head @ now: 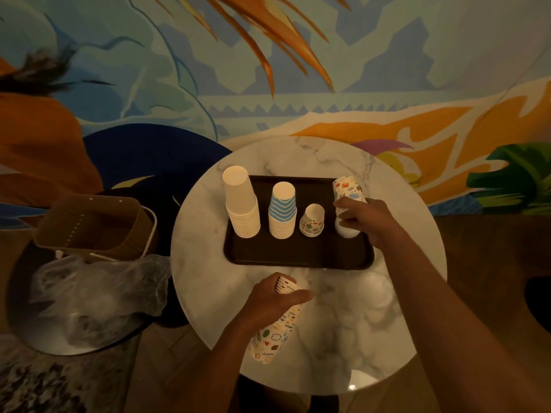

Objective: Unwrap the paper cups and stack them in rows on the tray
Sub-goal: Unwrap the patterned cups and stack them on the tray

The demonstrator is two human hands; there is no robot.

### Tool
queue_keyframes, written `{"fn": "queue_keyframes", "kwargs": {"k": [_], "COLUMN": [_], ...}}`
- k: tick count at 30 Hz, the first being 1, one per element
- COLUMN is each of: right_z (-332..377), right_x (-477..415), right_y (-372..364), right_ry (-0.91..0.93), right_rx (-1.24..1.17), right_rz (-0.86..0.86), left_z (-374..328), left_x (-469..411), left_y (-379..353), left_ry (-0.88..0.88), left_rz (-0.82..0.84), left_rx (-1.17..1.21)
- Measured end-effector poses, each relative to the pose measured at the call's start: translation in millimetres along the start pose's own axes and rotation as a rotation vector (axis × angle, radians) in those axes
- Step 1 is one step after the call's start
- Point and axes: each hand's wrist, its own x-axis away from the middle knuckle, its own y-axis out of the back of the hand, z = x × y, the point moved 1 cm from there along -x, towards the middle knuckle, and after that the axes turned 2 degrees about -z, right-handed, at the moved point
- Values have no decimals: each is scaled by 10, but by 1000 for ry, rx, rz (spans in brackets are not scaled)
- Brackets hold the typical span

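Marble table (205,263) bears a dark tray (283,253). Left hand (268,304) grips a patterned cup stack (268,342) whose long axis slants toward the tray; right hand (368,216) clasps a second stack (347,187), near upright, bases up. Print unreadable.

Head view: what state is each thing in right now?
White stack, upside down on tray.
Blue-striped stack, upside down on tray.
Short patterned stack, upside down on tray.
Right-end patterned stack, gripped by right hand, tilted.
Near patterned stack, held by left hand, off the tray.
Plastic wrap, crumpled, lying apart at left.
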Motion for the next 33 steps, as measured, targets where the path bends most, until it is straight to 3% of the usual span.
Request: {"fn": "queue_keyframes", "kwargs": {"k": [4,10,17,33], "right_z": [104,169,28,-391], "right_x": [-51,-268,-314,-392], "right_y": [-264,-528,-662,-707], "right_ry": [23,43,180,225], "right_rx": [-38,-60,170,459], "right_rz": [-127,-125,-227,-77], "left_z": [58,109,135,-164], "left_x": [-12,-30,-84,-303], "left_y": [-80,-142,-101,-121], "left_ry": [40,63,78,110], "left_rz": [-8,14,0,-65], "left_rx": [-32,-77,-62,10]}}
